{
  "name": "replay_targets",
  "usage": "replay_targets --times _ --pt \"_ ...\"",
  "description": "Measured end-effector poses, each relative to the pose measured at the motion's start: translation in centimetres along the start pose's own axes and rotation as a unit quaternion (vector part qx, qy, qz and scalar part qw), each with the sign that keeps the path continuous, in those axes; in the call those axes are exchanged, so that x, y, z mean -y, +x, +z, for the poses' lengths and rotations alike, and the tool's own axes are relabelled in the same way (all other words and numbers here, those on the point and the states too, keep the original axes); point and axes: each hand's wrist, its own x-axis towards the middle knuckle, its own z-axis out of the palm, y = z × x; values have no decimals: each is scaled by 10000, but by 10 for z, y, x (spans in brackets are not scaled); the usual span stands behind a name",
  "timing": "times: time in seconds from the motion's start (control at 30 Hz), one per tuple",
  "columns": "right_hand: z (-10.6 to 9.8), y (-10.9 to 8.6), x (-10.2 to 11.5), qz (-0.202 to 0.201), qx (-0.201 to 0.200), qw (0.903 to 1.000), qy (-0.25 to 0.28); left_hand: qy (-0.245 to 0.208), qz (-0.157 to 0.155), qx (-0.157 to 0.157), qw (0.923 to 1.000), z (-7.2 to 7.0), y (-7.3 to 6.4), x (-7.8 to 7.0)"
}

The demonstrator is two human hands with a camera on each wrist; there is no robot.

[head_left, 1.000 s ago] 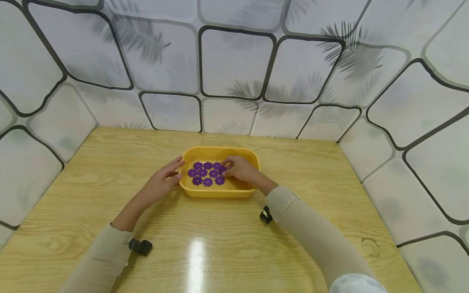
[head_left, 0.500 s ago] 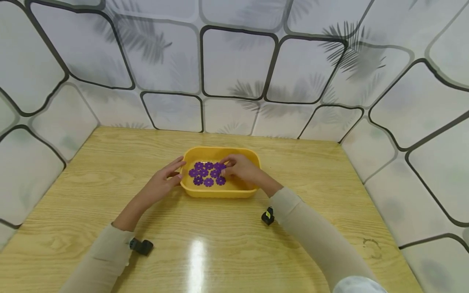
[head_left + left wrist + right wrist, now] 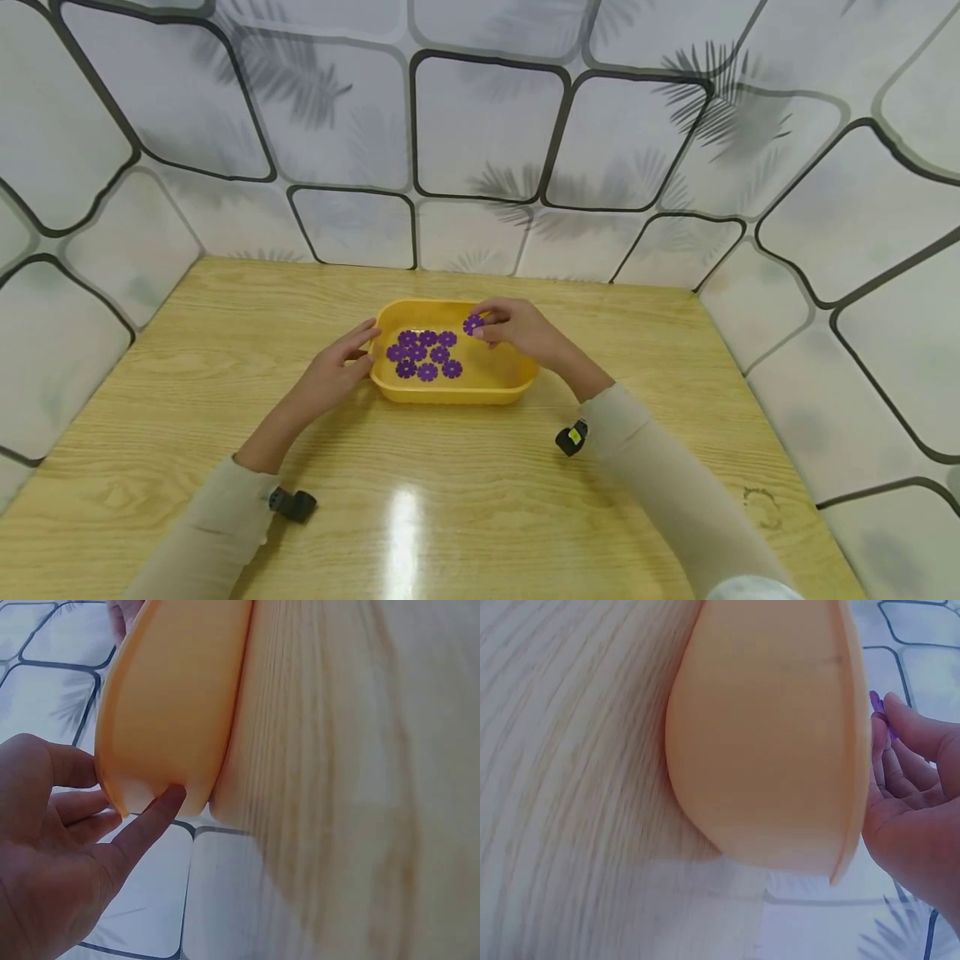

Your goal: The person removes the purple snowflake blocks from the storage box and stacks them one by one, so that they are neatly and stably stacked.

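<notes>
Over the right part of a yellow plastic tub [image 3: 450, 397], my right hand [image 3: 528, 333] pinches a purple flower-shaped disc [image 3: 472, 325] with notched edges between thumb and fingertips. The right wrist view shows this purple disc [image 3: 877, 703] edge-on, just beyond the tub's rim. Several matching purple discs [image 3: 427, 372] lie on the tub floor, mostly toward its left. My left hand [image 3: 337, 367] rests with spread fingers at the tub's left end. In the left wrist view, one straight digit of the left hand [image 3: 64, 847] touches the outer wall, and other fingertips are at the rim.
The tub stands on a light wood-grain table [image 3: 337, 542]. Patterned panels [image 3: 480, 133] with rounded outlines and leaf prints rise behind the table and at both sides. Small black cameras hang at both wrists, the left camera [image 3: 294, 505] close above the tabletop.
My right hand has lifted one purple disc from the group and moved up and to the right with it. The left hand and the tub stay almost in place.
</notes>
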Motion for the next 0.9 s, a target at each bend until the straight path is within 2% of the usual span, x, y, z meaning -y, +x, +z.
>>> replay_targets --times 0.2,0.4,0.73,0.9 --pt "-18 -14 -4 140 -255 9996 -9 55 -145 -46 9999 0 0 -1" --pt "-39 -31 -14 80 -492 9985 213 124 -267 -101 9995 -2 -1 -4" --pt "-70 -59 -43 170 -785 9968 13 54 -253 -63 9996 -5 -3 -3" --pt "-78 -69 -60 428 -840 9955 -57 2 -215 -38 9998 -5 -2 -3"
